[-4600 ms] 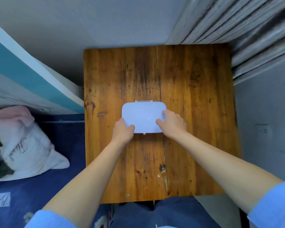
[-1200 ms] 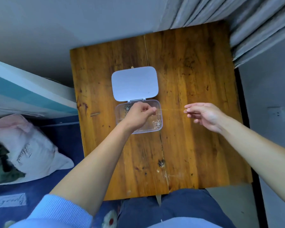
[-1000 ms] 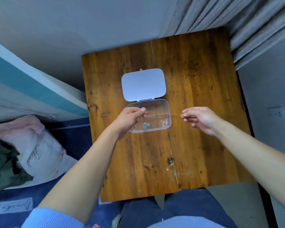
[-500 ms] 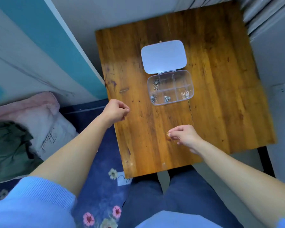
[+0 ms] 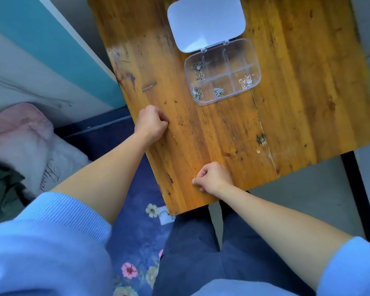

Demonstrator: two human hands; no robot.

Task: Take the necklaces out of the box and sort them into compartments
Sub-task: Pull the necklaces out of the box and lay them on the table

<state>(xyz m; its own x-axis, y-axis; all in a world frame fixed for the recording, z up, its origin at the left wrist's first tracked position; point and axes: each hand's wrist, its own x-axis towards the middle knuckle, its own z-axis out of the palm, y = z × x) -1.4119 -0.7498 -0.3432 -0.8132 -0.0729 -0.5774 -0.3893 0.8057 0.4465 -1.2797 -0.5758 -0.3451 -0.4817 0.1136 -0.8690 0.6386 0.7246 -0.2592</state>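
A clear plastic box (image 5: 257, 67) with several compartments lies open on the wooden table (image 5: 297, 103), its white lid (image 5: 205, 22) folded back. Small silver and rose-gold necklaces lie bunched in several compartments. A thin gold necklace (image 5: 181, 150) is stretched low over the table's near left part. My left hand (image 5: 151, 122) pinches one end of it near the table's left edge. My right hand (image 5: 213, 177) pinches the other end, with a tiny gold clasp showing at the fingertips, near the front edge.
A bed with a blue floral cover (image 5: 137, 242) and a pale pillow (image 5: 30, 146) lies left of the table. A teal and white wall panel (image 5: 51, 50) stands at the left. My legs in dark trousers sit under the table's front edge.
The box was opened and the gold necklace drawn out of it. Since half a second ago both hands hold it stretched near the table's front left; the view has dipped closer.
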